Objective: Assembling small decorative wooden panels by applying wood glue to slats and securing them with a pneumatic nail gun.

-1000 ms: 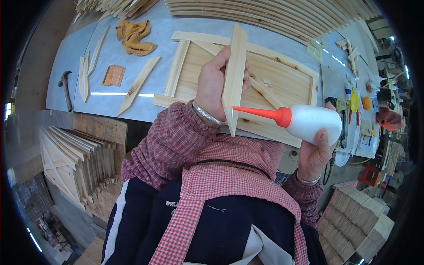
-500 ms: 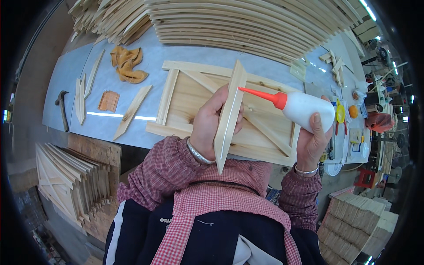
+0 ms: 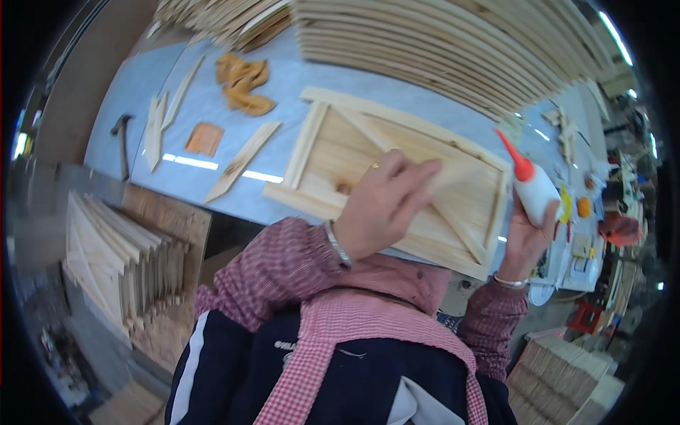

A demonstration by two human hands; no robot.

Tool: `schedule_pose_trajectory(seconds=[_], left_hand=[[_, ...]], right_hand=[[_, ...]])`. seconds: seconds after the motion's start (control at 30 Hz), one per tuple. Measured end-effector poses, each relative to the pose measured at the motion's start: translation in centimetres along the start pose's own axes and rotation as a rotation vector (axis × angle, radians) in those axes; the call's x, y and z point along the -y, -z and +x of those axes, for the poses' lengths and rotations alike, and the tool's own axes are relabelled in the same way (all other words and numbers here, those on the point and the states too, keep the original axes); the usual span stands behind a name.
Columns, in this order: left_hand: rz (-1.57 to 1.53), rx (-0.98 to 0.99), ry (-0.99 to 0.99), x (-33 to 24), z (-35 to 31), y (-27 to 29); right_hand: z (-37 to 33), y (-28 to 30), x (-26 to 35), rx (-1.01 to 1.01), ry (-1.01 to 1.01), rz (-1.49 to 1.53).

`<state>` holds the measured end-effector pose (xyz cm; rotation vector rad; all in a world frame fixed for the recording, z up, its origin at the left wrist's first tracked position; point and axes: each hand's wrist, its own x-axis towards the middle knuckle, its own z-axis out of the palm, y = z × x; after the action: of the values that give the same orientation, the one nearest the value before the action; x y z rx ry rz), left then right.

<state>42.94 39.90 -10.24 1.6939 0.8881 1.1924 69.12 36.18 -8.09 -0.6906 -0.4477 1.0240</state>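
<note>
Over the middle of a framed wooden panel (image 3: 329, 156) is my left hand (image 3: 382, 205), its fingers and thumb closed on a pale wooden strip (image 3: 457, 175). That strip is smeared by motion, and much of it is hidden by the hand. The panel lies on the table, with diagonal slats on its face and a raised border. Off its right end, my right hand (image 3: 525, 237) is wrapped round a white glue bottle (image 3: 540, 196). The bottle's long red nozzle points up and to the left, away from the panel.
Tall stacks of wooden slats (image 3: 425, 49) line the table's back. Further left lie a hammer (image 3: 122, 142), a yellow-brown cloth (image 3: 244, 83), an orange-brown wood piece (image 3: 204, 138) and a loose strip (image 3: 244, 161). Stacked panels (image 3: 124, 262) stand below left; bundled wood (image 3: 556, 382) sits lower right.
My left hand has turned over and brought the strip down over the panel. My right hand has drawn the glue bottle away and tilted its nozzle upward. The view has shifted.
</note>
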Motion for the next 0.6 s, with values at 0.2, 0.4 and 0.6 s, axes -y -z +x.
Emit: schedule_pose_trajectory(seconds=[0.2, 0.4, 0.6], left_hand=[[0.476, -0.005, -0.214, 3.6, -2.3, 0.7], [0.528, 0.005, -0.161, 5.6, -3.1, 1.6], [0.567, 0.04, -0.135, 6.2, -3.2, 1.2]], right_hand=[[-4.0, 4.5, -0.5, -0.033, 0.009, -0.198], [-5.7, 6.9, -0.9, -0.081, 0.009, -0.281], [-6.7, 7.5, 0.2, -0.15, 0.021, -0.236]])
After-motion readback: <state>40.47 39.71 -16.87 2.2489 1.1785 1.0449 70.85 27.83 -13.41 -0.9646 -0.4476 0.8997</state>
